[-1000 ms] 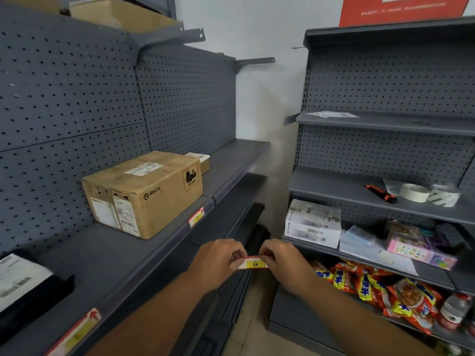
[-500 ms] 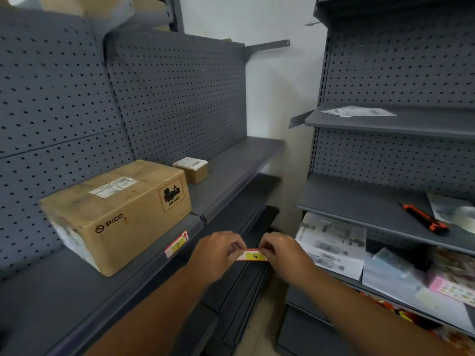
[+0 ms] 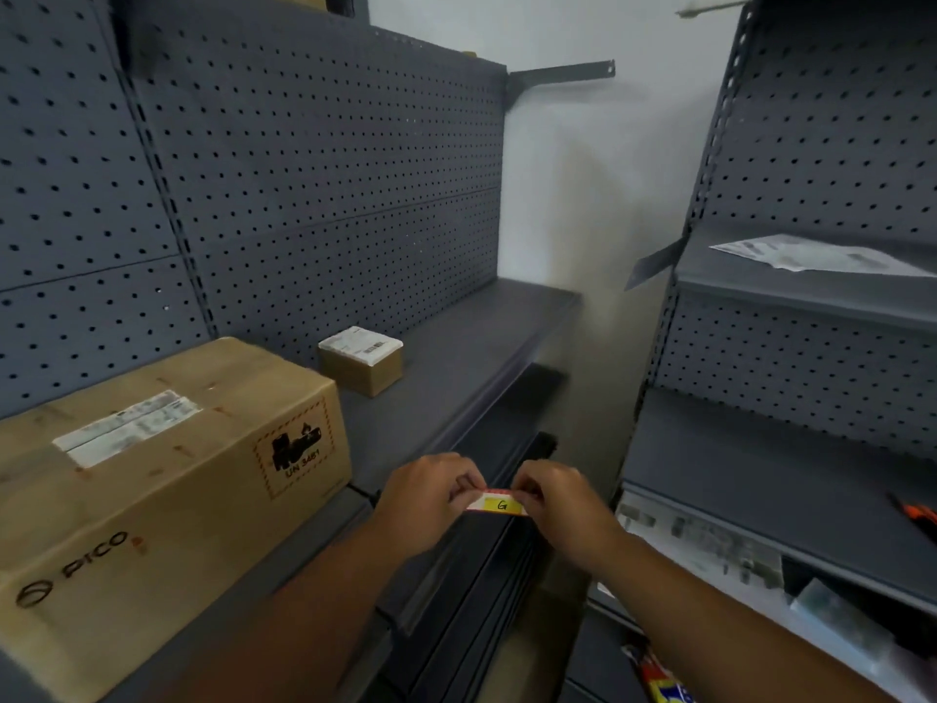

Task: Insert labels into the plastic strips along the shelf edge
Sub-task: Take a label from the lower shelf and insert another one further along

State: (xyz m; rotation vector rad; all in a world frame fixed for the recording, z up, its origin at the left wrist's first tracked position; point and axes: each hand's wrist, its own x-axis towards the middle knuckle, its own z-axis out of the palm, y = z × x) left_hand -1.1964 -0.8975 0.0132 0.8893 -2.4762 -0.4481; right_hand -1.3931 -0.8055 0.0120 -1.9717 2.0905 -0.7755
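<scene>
The label, pinched at its ends by the left hand and right hand, lies level just off the shelf edge, which runs obliquely to its long axis.

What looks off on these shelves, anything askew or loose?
Nothing damaged or spilled. A loose crumpled sheet of paper lies on the upper right shelf, and an orange utility knife sits at the frame's right edge. Both hands pinch the G label, not yet in a strip.
</scene>
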